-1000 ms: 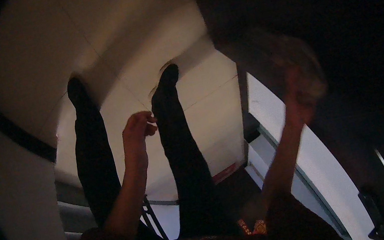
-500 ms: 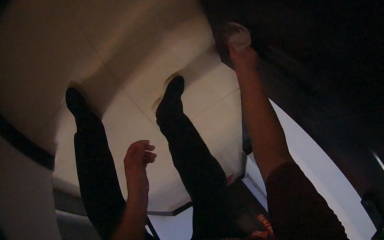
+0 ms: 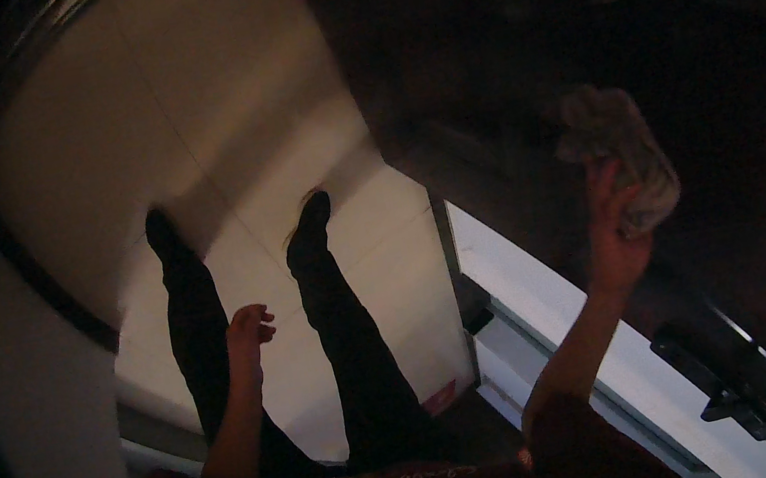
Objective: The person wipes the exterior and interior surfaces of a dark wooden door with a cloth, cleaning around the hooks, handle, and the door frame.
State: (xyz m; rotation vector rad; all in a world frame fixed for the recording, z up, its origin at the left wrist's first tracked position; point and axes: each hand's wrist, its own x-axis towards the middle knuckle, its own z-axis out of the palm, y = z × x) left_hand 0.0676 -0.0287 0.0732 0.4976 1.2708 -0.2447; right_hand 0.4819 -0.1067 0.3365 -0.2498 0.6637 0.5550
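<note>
My right hand (image 3: 620, 238) is closed round a crumpled, pale greyish cloth (image 3: 627, 137) and holds it against a dark, glossy panel (image 3: 477, 132) that looks like a door. Part of the cloth sticks out past the fingers. Low on my left side hangs my left hand (image 3: 248, 330), its fingers loosely bent and apart, with nothing in it. It is nearest to my left leg, above the floor. Dim light hides the finer detail of the cloth and the panel.
A dark handle with a lock plate (image 3: 716, 381) sits on the panel at the lower right. Beige tiled floor (image 3: 109, 113) spreads out under my dark shoes. A pale wall (image 3: 32, 379) with a dark base strip curves along the left. White framing (image 3: 519, 262) runs beside the panel's edge.
My right hand has moved right and nearer with the cloth, away from the panel's left edge. The view has shifted, and more of the handle shows. My left hand stays low, still loosely bent.
</note>
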